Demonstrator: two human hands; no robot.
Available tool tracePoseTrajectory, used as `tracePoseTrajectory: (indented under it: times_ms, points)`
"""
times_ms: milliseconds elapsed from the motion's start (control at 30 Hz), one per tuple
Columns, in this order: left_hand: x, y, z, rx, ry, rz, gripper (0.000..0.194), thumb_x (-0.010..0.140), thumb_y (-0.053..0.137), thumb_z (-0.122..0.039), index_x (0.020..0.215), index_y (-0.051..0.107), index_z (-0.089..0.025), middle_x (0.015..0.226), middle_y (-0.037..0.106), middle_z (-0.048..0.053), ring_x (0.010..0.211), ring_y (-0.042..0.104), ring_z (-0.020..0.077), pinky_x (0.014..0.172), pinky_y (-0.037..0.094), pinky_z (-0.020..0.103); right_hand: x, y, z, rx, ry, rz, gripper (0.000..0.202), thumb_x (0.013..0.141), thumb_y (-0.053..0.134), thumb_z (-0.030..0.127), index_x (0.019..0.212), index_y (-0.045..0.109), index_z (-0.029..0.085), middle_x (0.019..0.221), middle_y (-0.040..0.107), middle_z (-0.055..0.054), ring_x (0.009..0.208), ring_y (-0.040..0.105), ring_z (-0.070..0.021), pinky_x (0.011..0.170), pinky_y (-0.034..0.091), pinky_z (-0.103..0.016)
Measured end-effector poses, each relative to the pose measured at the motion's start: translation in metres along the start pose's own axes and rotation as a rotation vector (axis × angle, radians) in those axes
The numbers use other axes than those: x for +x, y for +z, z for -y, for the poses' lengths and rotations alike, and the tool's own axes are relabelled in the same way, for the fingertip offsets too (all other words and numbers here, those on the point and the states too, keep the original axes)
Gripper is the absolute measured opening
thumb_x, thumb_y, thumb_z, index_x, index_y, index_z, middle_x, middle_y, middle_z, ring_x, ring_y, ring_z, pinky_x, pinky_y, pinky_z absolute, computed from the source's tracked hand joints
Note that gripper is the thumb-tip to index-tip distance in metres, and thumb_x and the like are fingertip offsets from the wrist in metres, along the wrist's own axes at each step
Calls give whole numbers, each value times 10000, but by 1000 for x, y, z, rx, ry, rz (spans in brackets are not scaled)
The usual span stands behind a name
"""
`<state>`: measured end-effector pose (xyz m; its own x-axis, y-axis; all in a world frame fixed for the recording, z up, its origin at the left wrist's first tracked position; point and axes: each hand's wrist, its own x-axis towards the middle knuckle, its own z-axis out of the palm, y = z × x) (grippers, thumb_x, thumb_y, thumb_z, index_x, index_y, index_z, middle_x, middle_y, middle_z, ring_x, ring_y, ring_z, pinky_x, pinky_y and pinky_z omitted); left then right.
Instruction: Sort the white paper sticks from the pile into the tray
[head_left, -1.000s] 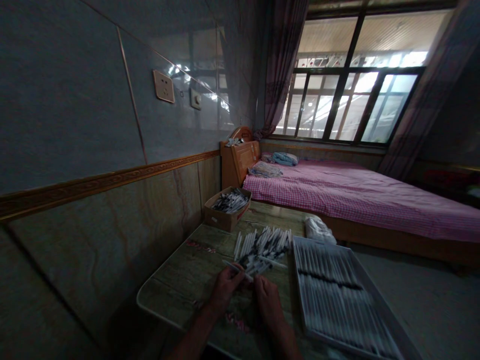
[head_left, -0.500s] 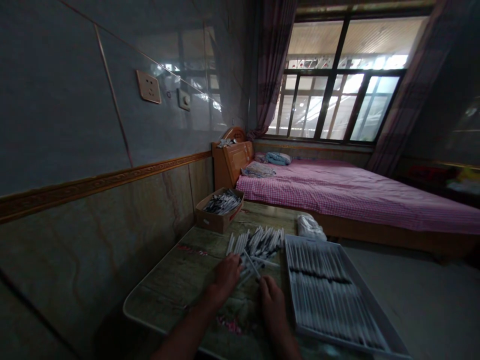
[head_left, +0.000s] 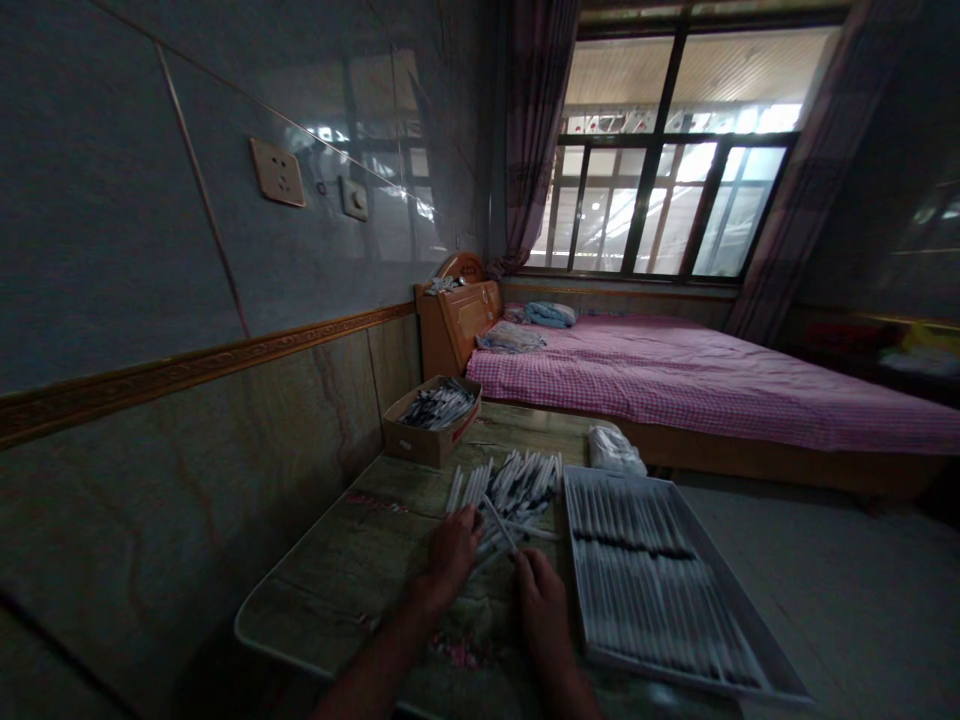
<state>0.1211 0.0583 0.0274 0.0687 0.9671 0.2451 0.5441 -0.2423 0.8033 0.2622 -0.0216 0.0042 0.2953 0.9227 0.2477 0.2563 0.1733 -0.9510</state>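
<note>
A loose pile of white pens with dark parts (head_left: pixel 523 482) lies on the green patterned table (head_left: pixel 315 580). My left hand (head_left: pixel 454 548) is at the near left edge of the pile, its fingers closed; what they hold, if anything, is too small to tell. My right hand (head_left: pixel 540 590) is closed on the lower end of a white pen (head_left: pixel 499 524), whose upper end points up and left, close to my left fingertips. Right of my right hand, a shallow white tray (head_left: pixel 769 655) holds two rows of similar pens side by side.
At the table's back left, by the tiled wall, stands a cardboard box (head_left: pixel 420 442) full of pens. A white plastic bundle (head_left: pixel 615 450) sits behind the tray. Beyond the table is a bed (head_left: pixel 660 375) with a pink checked cover and wooden headboard (head_left: pixel 465 320).
The whole view has shifted slightly, so things appear a little further left. Both hands keep nearly the same pose at the pile, and the pen stays in my right hand.
</note>
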Motion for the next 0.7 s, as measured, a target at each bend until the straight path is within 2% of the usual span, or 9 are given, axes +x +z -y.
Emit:
tracePoseTrajectory:
  times_ms: [100,233,333,467,600,700]
  points:
    - [-4,-1,1,-298,-119,-81,145,726,632,-173,868,635,-197,743,685,36,733,649,193,661,448,261,-1,0,2,6,-6,-9,331,870,471,462,769,644,198,714,643,-13,677,587,-171,641,433,-237]
    - [-16,-9,6,-903,-296,-107,488,703,723,-293,1162,595,-189,690,661,-11,590,616,137,513,437,205,-4,0,5,8,-21,20,341,879,469,468,837,665,192,775,679,-35,721,620,-184,667,456,-242]
    - [-24,-16,14,-1205,-394,-120,496,672,773,-225,1143,619,-199,738,683,-2,593,635,113,525,483,189,-6,0,6,5,-33,31,337,878,488,465,888,685,192,854,710,-53,793,652,-200,715,473,-247]
    - [-25,-21,20,-1395,-451,-195,328,714,730,-99,1013,644,-203,729,700,-5,592,664,107,531,532,185,-8,0,6,-37,-55,82,336,889,486,457,917,701,200,869,721,-49,819,666,-200,718,477,-243]
    - [-21,-20,23,-1453,-490,-273,139,768,680,-82,859,636,-178,749,726,7,650,701,122,576,571,201,-10,1,4,-111,-69,133,332,894,491,451,923,714,208,820,723,-41,761,669,-200,674,476,-249]
    - [-21,-19,25,-1462,-480,-284,101,766,678,-79,790,631,-165,757,738,10,684,716,131,626,588,217,-11,2,3,-149,-84,153,310,890,504,431,934,726,219,842,735,-49,775,679,-210,694,482,-262]
